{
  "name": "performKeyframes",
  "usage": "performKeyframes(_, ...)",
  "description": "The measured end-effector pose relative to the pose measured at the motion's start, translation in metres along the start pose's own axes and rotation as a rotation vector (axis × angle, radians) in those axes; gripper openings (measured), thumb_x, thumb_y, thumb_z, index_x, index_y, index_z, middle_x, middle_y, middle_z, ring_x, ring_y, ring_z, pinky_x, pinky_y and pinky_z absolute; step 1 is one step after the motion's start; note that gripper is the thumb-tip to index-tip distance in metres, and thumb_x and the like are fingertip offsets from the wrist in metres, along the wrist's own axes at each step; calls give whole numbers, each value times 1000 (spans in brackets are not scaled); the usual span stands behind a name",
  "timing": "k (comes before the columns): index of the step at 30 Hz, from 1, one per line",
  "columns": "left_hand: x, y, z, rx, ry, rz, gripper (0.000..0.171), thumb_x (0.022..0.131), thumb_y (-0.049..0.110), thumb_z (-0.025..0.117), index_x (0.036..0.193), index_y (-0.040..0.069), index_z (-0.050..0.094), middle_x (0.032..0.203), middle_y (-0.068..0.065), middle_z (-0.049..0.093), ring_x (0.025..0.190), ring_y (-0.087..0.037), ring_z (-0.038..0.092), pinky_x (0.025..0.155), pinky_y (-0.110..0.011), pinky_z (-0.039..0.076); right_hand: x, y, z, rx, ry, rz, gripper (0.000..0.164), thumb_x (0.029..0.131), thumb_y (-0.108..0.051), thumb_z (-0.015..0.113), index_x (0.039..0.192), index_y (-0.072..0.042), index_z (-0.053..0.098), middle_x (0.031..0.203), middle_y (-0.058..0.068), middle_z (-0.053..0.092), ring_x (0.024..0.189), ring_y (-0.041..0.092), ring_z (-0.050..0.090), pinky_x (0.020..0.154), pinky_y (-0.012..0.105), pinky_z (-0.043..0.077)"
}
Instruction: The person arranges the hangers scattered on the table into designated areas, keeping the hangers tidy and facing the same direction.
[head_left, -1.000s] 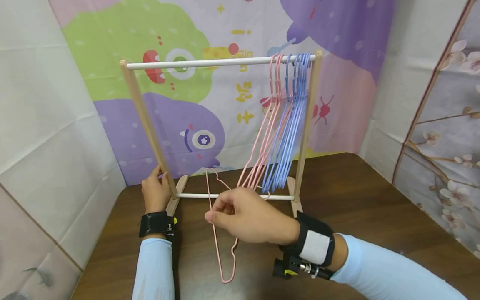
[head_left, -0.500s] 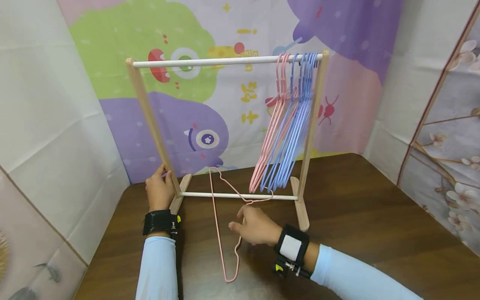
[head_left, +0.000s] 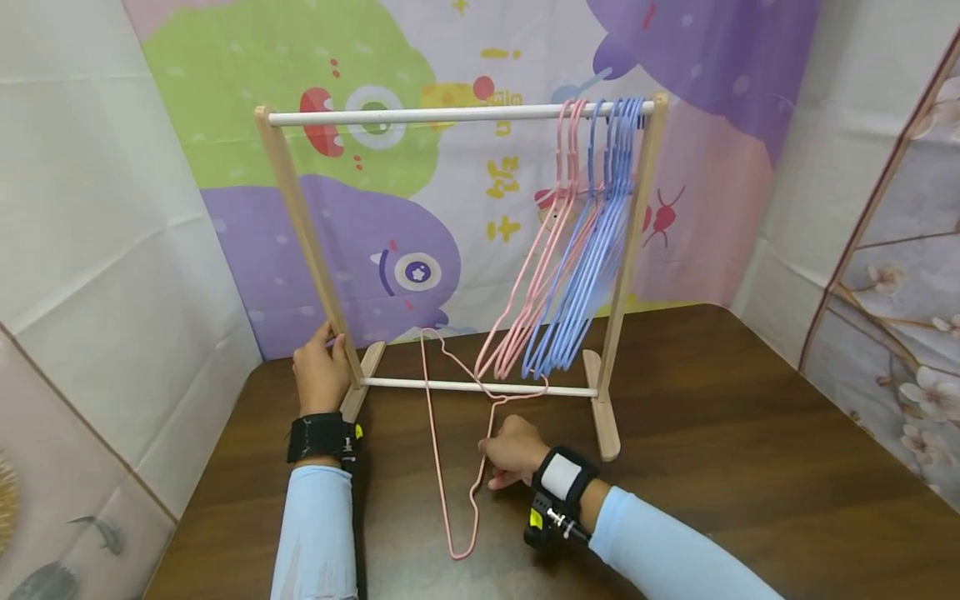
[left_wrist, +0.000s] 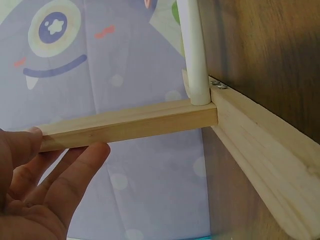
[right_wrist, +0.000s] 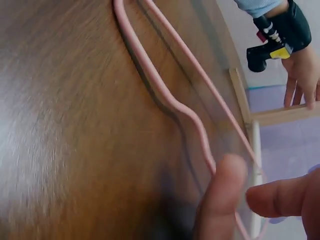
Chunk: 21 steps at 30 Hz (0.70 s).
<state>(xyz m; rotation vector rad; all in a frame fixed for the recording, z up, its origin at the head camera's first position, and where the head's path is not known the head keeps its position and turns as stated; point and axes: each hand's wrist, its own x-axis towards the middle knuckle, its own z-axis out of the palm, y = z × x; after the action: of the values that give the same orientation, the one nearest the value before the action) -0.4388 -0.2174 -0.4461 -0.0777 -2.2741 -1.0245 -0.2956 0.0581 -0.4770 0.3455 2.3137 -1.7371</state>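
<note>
My left hand (head_left: pixel 321 377) grips the left wooden post of a small clothes rack (head_left: pixel 306 225) low down. In the left wrist view the thumb lies on one side of the post (left_wrist: pixel 135 125) and the fingers on the other. A loose pink clothes hanger (head_left: pixel 435 467) leans over the rack's lower white bar, its wide end toward me. My right hand (head_left: pixel 517 454) is at that hanger's near right side. In the right wrist view its thumb (right_wrist: pixel 222 195) and a finger (right_wrist: pixel 280 197) stand apart, with the pink wire (right_wrist: pixel 200 135) passing behind the thumb.
Several pink hangers (head_left: pixel 531 283) and several blue hangers (head_left: pixel 592 275) hang at the right end of the top white bar (head_left: pixel 420 115). The rack stands on a brown table (head_left: pixel 712 450) before a cartoon-print cloth (head_left: pixel 390 200).
My right hand has moved down and away from the hanging pink hangers to the loose hanger's side. The hanging pink hangers swing. My left hand stays on the post.
</note>
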Motion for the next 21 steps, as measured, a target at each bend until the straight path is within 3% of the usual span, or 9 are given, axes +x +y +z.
performKeyframes(4, 0, 0, -3, 1, 1, 0, 28, 103, 11, 60, 129, 1, 67, 121, -20, 72, 109, -46, 68, 94, -62, 50, -1, -2, 8, -24, 25, -4, 17, 86, 6, 64, 75, -1, 54, 73, 8, 47, 52, 15, 52, 47, 26, 56)
performKeyframes(7, 0, 0, -3, 0, 2, -3, 29, 103, 11, 60, 131, 1, 66, 122, -20, 71, 110, -46, 68, 95, -62, 51, -2, -3, 9, -10, 20, 6, 17, 84, 9, 63, 74, -1, 54, 73, 6, 46, 54, 15, 52, 47, 26, 56)
performKeyframes(10, 0, 0, -3, 3, 4, -4, 31, 104, 11, 60, 132, 1, 65, 123, -21, 71, 111, -46, 67, 96, -61, 51, 0, -2, 6, 72, -22, 37, 15, 84, 10, 62, 76, -1, 56, 67, 4, 44, 57, 15, 48, 50, 27, 57)
performKeyframes(17, 0, -1, 0, 5, 8, 2, 30, 104, 12, 60, 131, 0, 66, 123, -21, 71, 111, -45, 68, 96, -61, 51, 3, -1, -2, 229, -58, 112, 3, 91, 4, 61, 90, 3, 64, 73, 5, 54, 64, 16, 51, 65, 40, 62)
performKeyframes(21, 0, 0, 2, 5, 9, 4, 29, 103, 11, 60, 130, 0, 67, 122, -20, 71, 112, -46, 67, 97, -62, 50, 1, -3, -3, 322, -92, 118, 11, 96, -2, 60, 104, 5, 64, 77, 5, 61, 66, 15, 57, 70, 40, 60)
